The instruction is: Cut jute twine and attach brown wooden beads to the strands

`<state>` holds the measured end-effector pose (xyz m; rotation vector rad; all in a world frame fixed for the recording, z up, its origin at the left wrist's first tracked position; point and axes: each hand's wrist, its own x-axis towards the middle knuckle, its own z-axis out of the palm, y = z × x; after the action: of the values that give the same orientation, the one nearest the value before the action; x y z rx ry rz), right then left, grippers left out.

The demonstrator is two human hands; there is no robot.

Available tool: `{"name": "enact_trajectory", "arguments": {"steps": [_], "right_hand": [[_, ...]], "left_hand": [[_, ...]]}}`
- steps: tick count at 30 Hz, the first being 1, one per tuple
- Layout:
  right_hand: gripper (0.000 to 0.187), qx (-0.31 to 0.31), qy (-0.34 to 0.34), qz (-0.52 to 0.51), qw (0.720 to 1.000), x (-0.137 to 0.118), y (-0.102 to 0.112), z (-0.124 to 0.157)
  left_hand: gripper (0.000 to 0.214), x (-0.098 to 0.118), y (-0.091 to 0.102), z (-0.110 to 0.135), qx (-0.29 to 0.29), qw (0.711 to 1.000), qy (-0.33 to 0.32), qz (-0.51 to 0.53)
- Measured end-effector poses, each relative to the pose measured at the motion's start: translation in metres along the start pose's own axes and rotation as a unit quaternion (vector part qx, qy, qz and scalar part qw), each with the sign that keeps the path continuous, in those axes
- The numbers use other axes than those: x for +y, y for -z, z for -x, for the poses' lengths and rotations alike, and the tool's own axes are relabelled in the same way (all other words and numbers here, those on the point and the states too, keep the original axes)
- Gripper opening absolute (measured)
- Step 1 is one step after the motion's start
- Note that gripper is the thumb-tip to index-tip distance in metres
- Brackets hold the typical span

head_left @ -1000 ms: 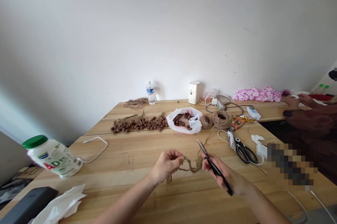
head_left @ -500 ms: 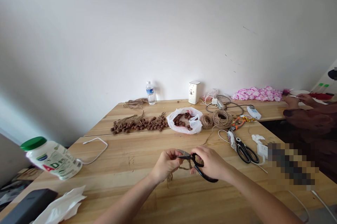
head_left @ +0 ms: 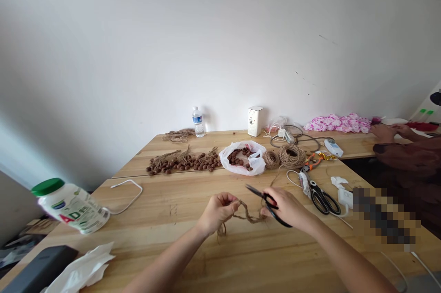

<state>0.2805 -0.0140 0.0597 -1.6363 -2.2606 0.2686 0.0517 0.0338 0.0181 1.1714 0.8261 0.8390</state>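
Observation:
My left hand (head_left: 220, 211) is closed in a pinch on brown twine (head_left: 248, 217), whose loose ends dangle below the fingers. The twine sags across to my right hand (head_left: 282, 208), which is wrapped round black-handled scissors (head_left: 265, 197). Their blades point up and to the left, apart from my left hand. Beyond my hands lies a white plastic bag (head_left: 229, 167) with brown nut-like balls (head_left: 237, 159) inside. To its right sit a small twine roll (head_left: 271, 160) and a larger twine roll (head_left: 292, 156).
Brown balls with twine tails (head_left: 182, 162) lie in a row left of the bag. A second pair of scissors (head_left: 324, 199) and orange-handled pliers (head_left: 313, 162) are to the right. A white bottle with green lid (head_left: 74, 205) stands left. Another person's hands (head_left: 384, 132) work at far right.
My right hand has moved right with the scissors, so the blades are away from my left fingers. A longer stretch of twine now shows between my hands.

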Motion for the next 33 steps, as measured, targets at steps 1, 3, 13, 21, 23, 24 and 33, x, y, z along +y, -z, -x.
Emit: {"name": "enact_trajectory", "arguments": {"steps": [1, 3, 13, 21, 23, 24, 33], "right_hand": [[0.032, -0.006, -0.028, 0.014, 0.999, 0.010, 0.003, 0.005], [0.030, -0.026, -0.072, 0.060, 0.995, 0.035, 0.007, 0.020], [0.026, 0.004, -0.146, 0.121, 0.982, 0.052, 0.011, 0.054], [0.038, 0.178, 0.072, -0.105, 0.976, -0.081, -0.057, -0.032], [0.034, 0.195, 0.033, -0.127, 0.972, -0.089, -0.070, -0.051], [0.030, 0.201, 0.023, -0.146, 0.968, -0.090, -0.075, -0.059], [0.019, 0.253, 0.118, -0.172, 0.945, -0.067, -0.071, -0.066]], "left_hand": [[0.046, 0.000, 0.002, -0.001, 0.007, 1.000, -0.005, 0.002], [0.045, 0.001, 0.006, -0.004, 0.016, 1.000, -0.021, 0.006], [0.040, 0.011, 0.018, -0.012, 0.055, 0.994, -0.043, 0.083], [0.040, 0.015, 0.013, -0.005, 0.095, 0.985, -0.029, 0.139], [0.041, 0.018, 0.014, -0.004, 0.135, 0.979, -0.037, 0.150], [0.042, 0.019, 0.014, -0.005, 0.150, 0.976, -0.042, 0.154], [0.040, 0.023, 0.013, -0.006, 0.153, 0.980, -0.047, 0.117]]}}
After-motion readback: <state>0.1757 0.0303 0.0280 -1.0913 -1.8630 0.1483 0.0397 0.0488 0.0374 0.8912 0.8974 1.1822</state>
